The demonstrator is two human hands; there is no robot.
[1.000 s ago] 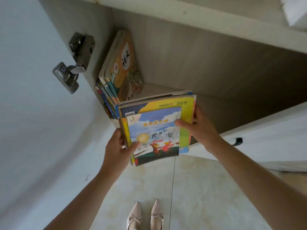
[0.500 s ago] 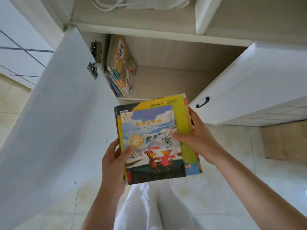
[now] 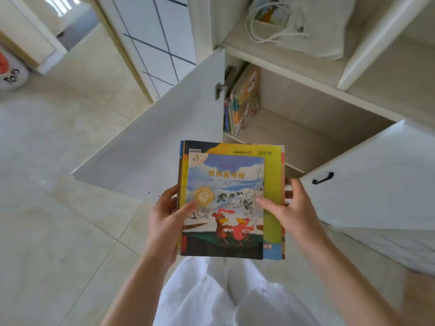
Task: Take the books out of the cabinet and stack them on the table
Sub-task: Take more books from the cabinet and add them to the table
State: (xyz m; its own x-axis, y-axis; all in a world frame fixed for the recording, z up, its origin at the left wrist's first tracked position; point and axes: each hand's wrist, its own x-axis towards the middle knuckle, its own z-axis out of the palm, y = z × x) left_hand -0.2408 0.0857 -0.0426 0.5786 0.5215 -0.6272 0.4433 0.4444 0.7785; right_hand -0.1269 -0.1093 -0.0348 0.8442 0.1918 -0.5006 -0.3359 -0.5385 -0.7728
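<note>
I hold a small stack of picture books in front of me, clear of the cabinet. The top book shows a snowy scene with two red birds; a larger yellow one lies beneath it. My left hand grips the stack's left edge, thumb on the cover. My right hand grips the right edge, thumb on the cover, fingers behind. More books lean against the left wall of the open cabinet. No table is in view.
The cabinet's left door stands wide open to my left; its right door with a black handle is open at my right. A white bag lies on the shelf above. Tiled floor spreads to the left, and my white trousers show below.
Both hands have drawn the book stack out of the cabinet and toward my body. My view has pulled back and risen, showing both doors, the upper shelf and the floor.
</note>
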